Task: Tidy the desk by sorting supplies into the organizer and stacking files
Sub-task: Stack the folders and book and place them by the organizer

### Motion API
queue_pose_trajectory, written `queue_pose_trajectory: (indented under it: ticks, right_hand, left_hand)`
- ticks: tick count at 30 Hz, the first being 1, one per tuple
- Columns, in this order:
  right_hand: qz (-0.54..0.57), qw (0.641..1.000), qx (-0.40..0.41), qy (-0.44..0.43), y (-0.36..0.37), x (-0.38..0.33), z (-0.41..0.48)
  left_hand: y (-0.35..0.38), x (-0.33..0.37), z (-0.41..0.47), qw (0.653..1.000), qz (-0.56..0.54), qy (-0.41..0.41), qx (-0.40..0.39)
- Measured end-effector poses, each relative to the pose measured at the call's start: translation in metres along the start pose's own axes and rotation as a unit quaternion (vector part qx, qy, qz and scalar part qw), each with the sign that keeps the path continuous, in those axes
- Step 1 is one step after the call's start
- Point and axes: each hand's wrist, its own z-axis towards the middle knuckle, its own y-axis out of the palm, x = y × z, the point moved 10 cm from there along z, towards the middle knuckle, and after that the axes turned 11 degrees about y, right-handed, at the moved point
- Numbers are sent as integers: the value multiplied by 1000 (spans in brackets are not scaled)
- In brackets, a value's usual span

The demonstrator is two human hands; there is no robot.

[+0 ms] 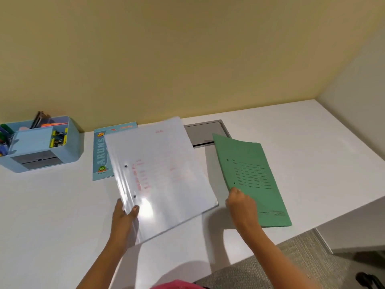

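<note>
**While I Hold Two Files**

As I look down, my left hand grips the near corner of a clear plastic file, thumb on top, and holds it tilted above the white surface. My right hand pinches the left edge of a green file just beside it. My hands are apart. Part of the clear file covers a blue book lying flat by the wall. Far to the left sits the blue organizer, with clips and pens in its boxes.
</note>
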Motion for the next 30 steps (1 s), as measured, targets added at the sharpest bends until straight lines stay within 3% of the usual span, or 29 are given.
queue_pose_trajectory:
  ticks: [5,10,14,16,18,21,22,23,27,30]
  right_hand:
    - [2,996,-59,-61,28,-58,-37]
    - [4,992,-82,-96,50,-103,-61]
    - [99,990,-79,-63,21,-101,-51]
    - [170,981,-82,40,18,-64,-34]
    - [333,912,-150,184,27,-19,-20]
    - [590,714,-190,326,32,27,-11]
    - [623,672,-198,348,33,37,-7]
    - [623,667,-203,355,33,47,-4]
    - [460,828,-162,278,29,82,9]
    - [396,858,-158,287,49,103,9]
  left_hand:
    - [-31,39,24,997,10,65,45]
    - [-27,57,32,995,32,88,25]
    - [-12,50,29,996,44,81,7]
    - [0,45,27,996,55,76,1]
    - [15,40,23,996,54,73,-6]
    - [49,39,14,995,52,70,-39]
    - [63,37,10,996,47,59,-53]
    - [77,32,6,996,38,45,-72]
    - [121,18,-9,987,82,41,-135]
    - [138,8,-16,976,139,51,-161]
